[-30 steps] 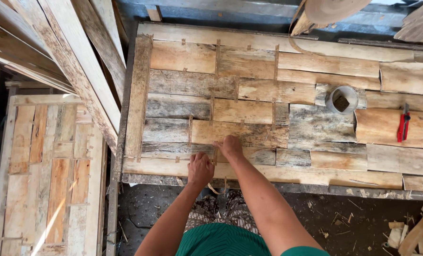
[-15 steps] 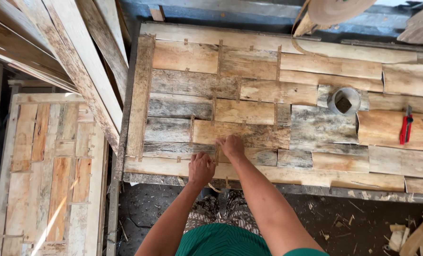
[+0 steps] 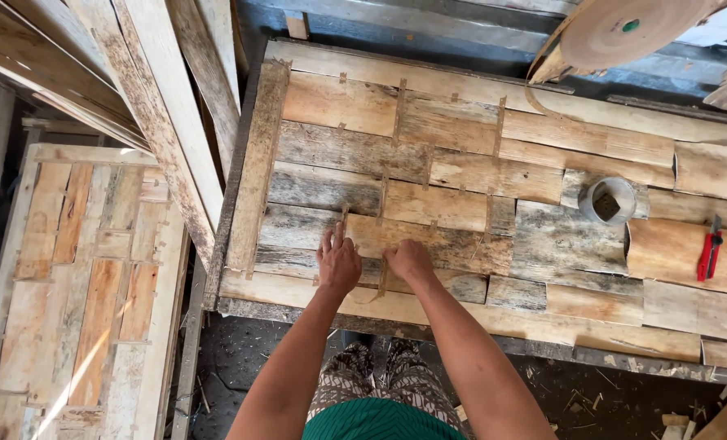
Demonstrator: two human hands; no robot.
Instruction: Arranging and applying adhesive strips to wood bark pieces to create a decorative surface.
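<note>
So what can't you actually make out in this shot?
- Head view: the veneer sheet beneath both hands; the left hand and right hand cover that spot.
- The contents of the small round tin: too small and dark.
- The big roll at the top: cut off by the frame edge.
- The red tool: too small to identify.

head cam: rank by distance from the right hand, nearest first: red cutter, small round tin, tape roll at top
1. small round tin, up and to the right of the right hand, on the veneer sheet.
2. red cutter, further right, near the sheet's right end.
3. tape roll, top right, beyond the table's far edge.
</note>
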